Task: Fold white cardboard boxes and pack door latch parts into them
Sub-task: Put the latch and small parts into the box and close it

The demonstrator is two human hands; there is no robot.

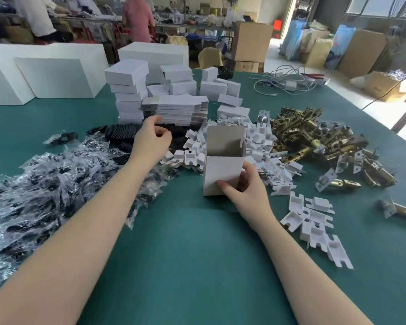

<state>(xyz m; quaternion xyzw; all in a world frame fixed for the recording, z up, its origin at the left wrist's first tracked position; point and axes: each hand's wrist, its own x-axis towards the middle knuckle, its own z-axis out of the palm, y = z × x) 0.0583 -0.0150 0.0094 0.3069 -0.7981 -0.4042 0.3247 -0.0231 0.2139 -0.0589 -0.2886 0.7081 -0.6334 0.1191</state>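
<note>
Both forearms run up from the bottom edge over the green table mat [197,254]. Right hand [246,184] grips the erected white box [223,170] low on its near right corner, thumb on the front panel, fingers curled round the side; box stands upright on the mat mid-table, top flaps open, grey inside showing. Thin board, likely very light and easy to crush or tip, so a corner hold near the base looks right; squeezing mid-panel would probably bow it. Left hand [152,137] hovers loosely curled above the black parts [117,137], just short of the flat blank stack [176,111]; appears to hold nothing, though the fingertips are slightly blurred. Left arm stretched forward and slightly inward, right arm bent less, wrist cocked toward the box. Brass latch bodies [314,139] piled to the right look heavy, rigid, some burr risk; best taken by the barrel. White plastic inserts [314,221] are light and stiff. Bagged parts [45,184] at left look slippery in the film.
</note>
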